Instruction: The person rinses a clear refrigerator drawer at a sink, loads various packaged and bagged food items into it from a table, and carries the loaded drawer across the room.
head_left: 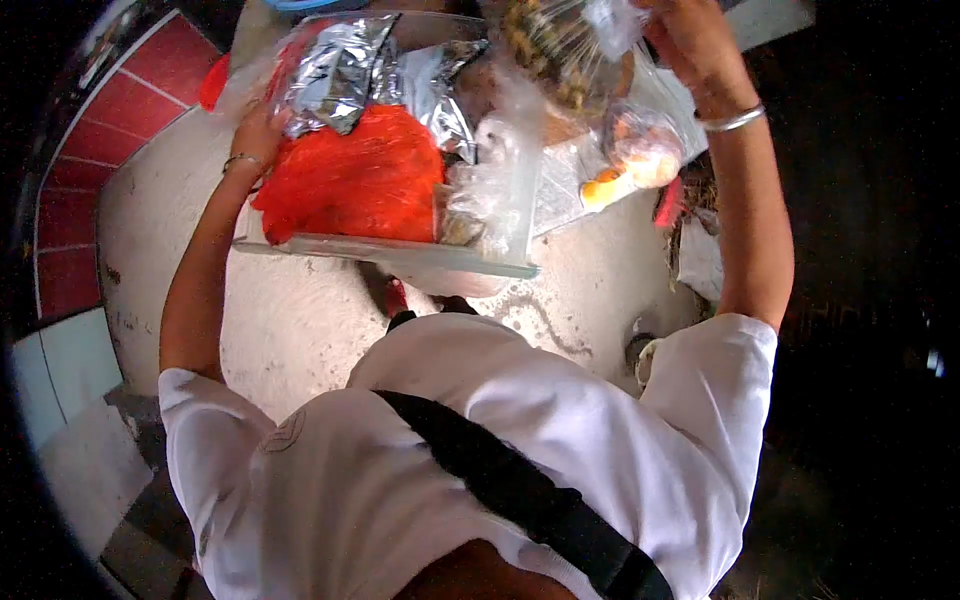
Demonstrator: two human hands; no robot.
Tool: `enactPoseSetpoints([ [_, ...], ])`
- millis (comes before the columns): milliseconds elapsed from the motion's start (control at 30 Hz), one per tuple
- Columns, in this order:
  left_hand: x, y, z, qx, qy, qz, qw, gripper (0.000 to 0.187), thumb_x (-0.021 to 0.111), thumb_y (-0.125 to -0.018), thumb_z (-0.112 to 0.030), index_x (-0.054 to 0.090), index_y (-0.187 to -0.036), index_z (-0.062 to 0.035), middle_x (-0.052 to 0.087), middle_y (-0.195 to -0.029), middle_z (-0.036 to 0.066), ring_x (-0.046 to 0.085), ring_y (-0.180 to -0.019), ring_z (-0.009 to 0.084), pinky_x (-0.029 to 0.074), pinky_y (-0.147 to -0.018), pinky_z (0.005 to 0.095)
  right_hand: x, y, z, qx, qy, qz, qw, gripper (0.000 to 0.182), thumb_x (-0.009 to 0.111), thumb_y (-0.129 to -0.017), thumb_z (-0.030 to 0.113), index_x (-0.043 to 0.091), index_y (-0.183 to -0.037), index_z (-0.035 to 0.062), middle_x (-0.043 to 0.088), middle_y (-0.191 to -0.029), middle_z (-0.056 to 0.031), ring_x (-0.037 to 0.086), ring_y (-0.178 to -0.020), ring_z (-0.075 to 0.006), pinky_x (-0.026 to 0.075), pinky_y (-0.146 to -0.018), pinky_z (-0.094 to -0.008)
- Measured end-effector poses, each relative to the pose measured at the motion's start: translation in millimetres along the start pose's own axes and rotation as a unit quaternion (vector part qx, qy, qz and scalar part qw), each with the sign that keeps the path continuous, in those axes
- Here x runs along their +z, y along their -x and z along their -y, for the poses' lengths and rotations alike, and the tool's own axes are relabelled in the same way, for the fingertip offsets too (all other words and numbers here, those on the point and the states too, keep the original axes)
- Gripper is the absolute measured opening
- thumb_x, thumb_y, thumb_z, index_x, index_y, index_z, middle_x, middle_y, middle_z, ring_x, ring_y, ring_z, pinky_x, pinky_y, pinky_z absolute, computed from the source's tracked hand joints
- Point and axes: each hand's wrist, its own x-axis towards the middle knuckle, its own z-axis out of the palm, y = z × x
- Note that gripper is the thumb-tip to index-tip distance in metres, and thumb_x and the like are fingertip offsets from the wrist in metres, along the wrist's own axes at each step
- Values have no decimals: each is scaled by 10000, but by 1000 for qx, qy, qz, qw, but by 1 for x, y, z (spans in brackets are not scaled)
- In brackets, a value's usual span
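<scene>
A clear plastic bin (390,248) holds silver foil packets (340,75), a bright red plastic bag (355,180) and crumpled clear plastic bags (490,180). My left hand (262,135) is at the bin's left side, next to the foil packets and some clear plastic. Its fingers are mostly hidden. At the upper right, my right hand (695,50) is closed on the gathered top of a clear plastic bag (570,40) with yellow-brown contents. Below that bag lies another clear bag (645,150) with round orange and pinkish things.
A blue round container (310,4) shows at the top edge. Red tiles (110,130) run along the left wall. Pale concrete floor (300,330) lies below the bin, with my foot (396,294) under it. A bucket-like vessel (645,360) stands at the right.
</scene>
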Motion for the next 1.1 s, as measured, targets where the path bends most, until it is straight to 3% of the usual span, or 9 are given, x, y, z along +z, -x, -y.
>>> enactPoseSetpoints([
  [33, -20, -2, -27, -104, 40, 96, 989, 390, 504, -854, -362, 562, -1007, -8, 581, -993, 238, 552, -940, 394, 425, -815, 435, 15, 4, 1, 9, -5, 5, 1000, 116, 534, -811, 1, 600, -903, 25, 612, -791, -17, 544, -659, -86, 431, -573, -219],
  [200, -18, 1, -16, -59, 55, 40, 996, 365, 518, -850, -340, 555, -969, 2, 589, -935, 242, 558, -901, 397, 425, -784, 448, 72, 11, -24, -34, -36, 55, 997, 147, 505, -780, 22, 631, -854, 18, 624, -807, -57, 571, -670, -170, 456, -607, -279],
  [267, -17, 4, -17, -39, 47, 6, 998, 363, 518, -850, -339, 550, -969, 2, 588, -929, 245, 556, -897, 401, 424, -779, 452, 75, -4, -69, -69, 180, 86, 977, 268, 618, -771, 157, 623, -998, 15, 651, -767, -96, 588, -664, -152, 474, -620, -298],
  [333, -14, 4, -10, -31, 52, 24, 998, 373, 516, -850, -346, 536, -985, 2, 585, -937, 254, 553, -902, 407, 423, -782, 457, 93, -7, -88, -148, 314, 101, 932, 188, 644, -712, 137, 616, -838, 1, 635, -774, -181, 608, -663, -313, 495, -642, -386],
  [367, -13, 3, -6, -26, 53, 33, 998, 379, 515, -850, -349, 529, -993, 2, 583, -940, 258, 552, -905, 410, 423, -784, 460, 99, -7, -90, -70, 379, 139, 912, 278, 641, -729, 171, 587, -941, 0, 623, -767, -187, 601, -707, -336, 488, -679, -410],
  [500, -16, 3, -9, -86, 6, 73, 994, 392, 501, -854, -371, 505, -1003, -8, 578, -953, 268, 548, -913, 420, 422, -786, 465, 115, 9, -79, -198, 444, 60, 872, 493, 646, -754, 258, 466, -1182, 88, 521, -1022, -240, 545, -911, -394, 462, -774, -443],
  [733, -23, 4, -17, -114, 47, 81, 989, 404, 493, -854, -402, 499, -995, -23, 580, -955, 259, 548, -911, 422, 426, -776, 461, 143, 34, -91, -373, 495, 183, 764, 539, 562, -823, 367, 398, -1307, 197, 388, -1294, -197, 439, -1130, -366, 364, -953, -424],
  [867, -13, 3, -10, -78, 48, 49, 995, 399, 494, -853, -401, 507, -983, -24, 583, -947, 247, 550, -907, 418, 428, -767, 457, 145, 24, -129, -353, 568, 154, 727, 526, 455, -852, 463, 398, -1318, 226, 373, -1323, -190, 383, -1189, -364, 299, -995, -450],
  [1100, -17, 0, -7, -67, 25, 40, 997, 390, 502, -852, -395, 529, -949, -18, 585, -922, 242, 553, -900, 415, 430, -767, 458, 153, 7, -145, -258, 561, 145, 773, 593, 404, -841, 566, 370, -1337, 241, 393, -1310, -208, 412, -1161, -391, 308, -974, -470],
])
